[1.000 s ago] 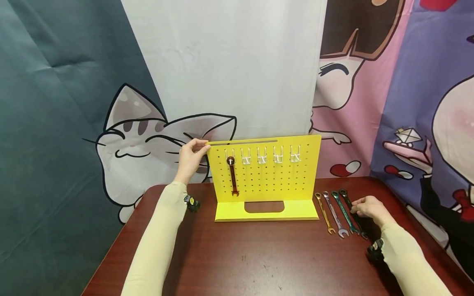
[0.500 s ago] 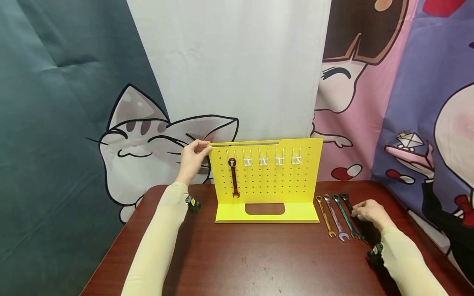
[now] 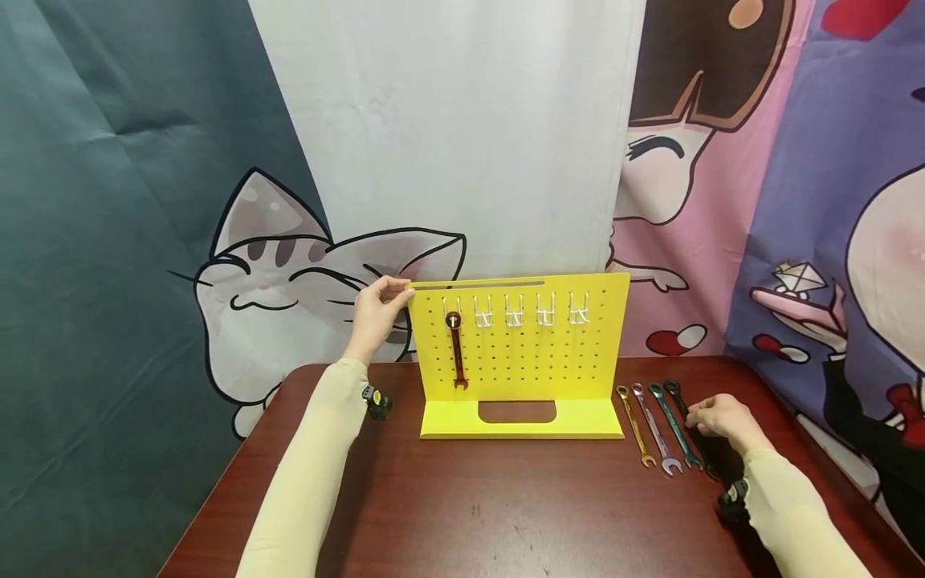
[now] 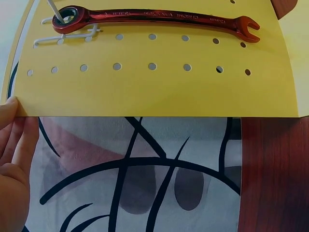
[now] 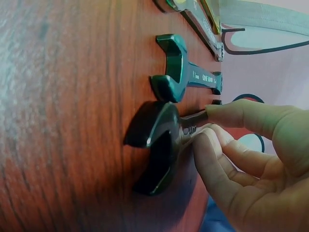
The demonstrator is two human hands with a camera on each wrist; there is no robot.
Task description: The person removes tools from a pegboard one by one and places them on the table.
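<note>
At the table's right my right hand [image 3: 726, 421] pinches a black wrench [image 5: 159, 145] along its shaft between thumb and fingers. The wrench's open end lies low at the tabletop; whether it is lifted I cannot tell. A green wrench [image 3: 678, 429], a silver wrench [image 3: 656, 433] and a gold wrench [image 3: 636, 427] lie beside it in a row. My left hand [image 3: 376, 319] grips the top left corner of a yellow pegboard [image 3: 535, 361]. From its leftmost hook hangs a red wrench [image 4: 159, 18], ring end up.
Several white wire hooks [image 3: 545, 311] line the upper part of the board, to the right of the red wrench. The board stands on the dark red wooden table [image 3: 549, 506]. Behind it hangs a printed cartoon cloth [image 3: 506, 144].
The head view has tilted slightly, so the scene sits a little lower. Both hands stay in place, the left on the board's corner and the right at the black wrench.
</note>
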